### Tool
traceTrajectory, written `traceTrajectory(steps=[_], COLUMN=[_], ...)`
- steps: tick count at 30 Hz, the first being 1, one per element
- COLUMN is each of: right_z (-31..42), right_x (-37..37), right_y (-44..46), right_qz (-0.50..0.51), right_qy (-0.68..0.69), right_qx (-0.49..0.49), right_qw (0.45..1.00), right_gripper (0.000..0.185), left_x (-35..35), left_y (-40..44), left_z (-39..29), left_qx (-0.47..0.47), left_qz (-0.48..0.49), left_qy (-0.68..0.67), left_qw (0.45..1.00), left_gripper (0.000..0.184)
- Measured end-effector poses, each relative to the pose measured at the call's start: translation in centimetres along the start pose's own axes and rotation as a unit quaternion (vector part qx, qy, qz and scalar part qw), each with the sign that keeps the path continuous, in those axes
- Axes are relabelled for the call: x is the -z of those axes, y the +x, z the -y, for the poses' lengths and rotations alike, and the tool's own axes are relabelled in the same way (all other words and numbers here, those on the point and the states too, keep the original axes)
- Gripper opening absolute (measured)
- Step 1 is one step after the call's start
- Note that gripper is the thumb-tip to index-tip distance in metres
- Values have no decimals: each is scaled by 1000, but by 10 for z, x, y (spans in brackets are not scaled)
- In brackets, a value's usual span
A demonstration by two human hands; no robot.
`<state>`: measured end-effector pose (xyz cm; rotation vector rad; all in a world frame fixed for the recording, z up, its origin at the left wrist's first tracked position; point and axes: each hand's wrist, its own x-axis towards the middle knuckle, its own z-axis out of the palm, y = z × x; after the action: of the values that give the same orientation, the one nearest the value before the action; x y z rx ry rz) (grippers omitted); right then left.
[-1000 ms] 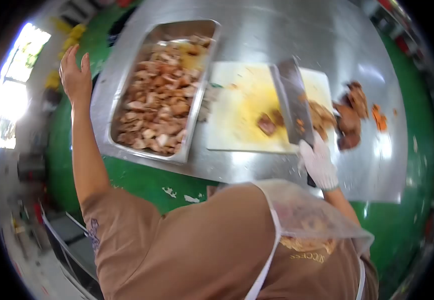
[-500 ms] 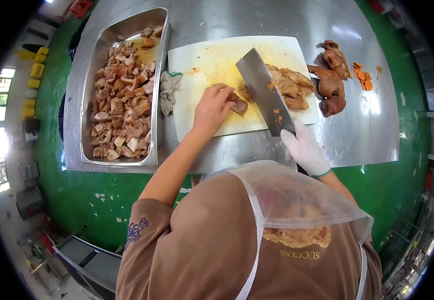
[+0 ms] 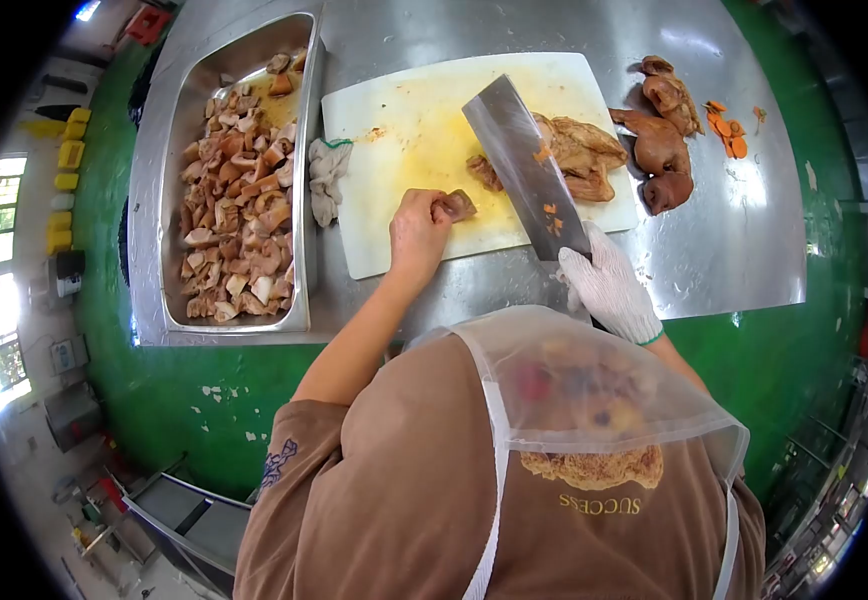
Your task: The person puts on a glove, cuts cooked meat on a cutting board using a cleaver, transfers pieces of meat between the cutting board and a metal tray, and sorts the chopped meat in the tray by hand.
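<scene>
My bare left hand [image 3: 419,236] is closed on a small piece of brown meat [image 3: 457,205] over the near part of the white cutting board [image 3: 384,262]. In a white knit glove, my right hand [image 3: 609,284] grips a wide cleaver [image 3: 526,165], its handle hidden by the fingers. The blade slants up and to the left across the board, with orange bits stuck to it. Behind the blade, to its right, lies a large piece of browned cooked meat [image 3: 584,150]. A smaller brown chunk [image 3: 484,172] sits just left of the blade.
A deep steel tray [image 3: 302,250] of cut meat chunks stands on the left of the steel table [image 3: 434,25]. A crumpled grey glove [image 3: 328,180] lies between tray and board. Brown meat pieces [image 3: 662,150] and orange carrot slices [image 3: 727,130] are at the right.
My left hand, with the meat piece, has drawn slightly back toward me and away from the cleaver. The cleaver stays almost where it was, and the view has shifted a little.
</scene>
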<state>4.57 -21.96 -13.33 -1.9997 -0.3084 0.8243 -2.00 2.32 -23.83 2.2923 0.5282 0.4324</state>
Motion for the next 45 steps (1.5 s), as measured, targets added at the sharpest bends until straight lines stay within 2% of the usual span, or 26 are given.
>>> traceTrajectory(steps=[1,4,8,10,13,16,19,25,28,31,37,40,45], right_z=[0,19,4,11,18,12,26,37,32,20,18,33,25], right_x=[-1,-2,-4,-4,-3,-8,-12,-16,-19,-26,-16,-9,-10], right_y=[1,-5,-4,-7,-7,0,-2,5,11,17,31,30,39], right_qz=[0,22,2,7,37,60,79,110,113,83,149,181,196], right_qy=[-10,-11,-99,-103,-126,-229,-223,-292,-296,-301,-244,-247,-220], right_qx=[11,-59,49,51,44,88,90,86,114,152,121,61,46], right_qw=[1000,998,994,993,990,968,967,946,942,938,950,950,954], right_gripper=[29,29,31,31,28,29,27,24,24,21,27,30,30], left_x=[-3,-9,-3,2,1,-5,-8,-8,-10,-9,-8,0,8], left_y=[-1,-4,-11,-16,-21,-24,-26,-29,-29,-29,-27,-26,-22], left_z=[1,2,-7,-6,0,9,11,9,10,9,14,13,15], left_qx=[20,-8,-2,12,-76,-13,-11,5,12,-11,-58,-78,-123], left_qz=[-12,-42,-65,-62,-139,-113,-123,-126,-126,-126,-117,-89,-60], left_qy=[-3,7,26,25,68,-38,-75,-68,-76,-61,-30,-2,7], left_qw=[1000,999,998,998,985,993,990,990,989,990,991,993,991], left_gripper=[15,16,17,16,14,13,13,10,9,11,18,19,17])
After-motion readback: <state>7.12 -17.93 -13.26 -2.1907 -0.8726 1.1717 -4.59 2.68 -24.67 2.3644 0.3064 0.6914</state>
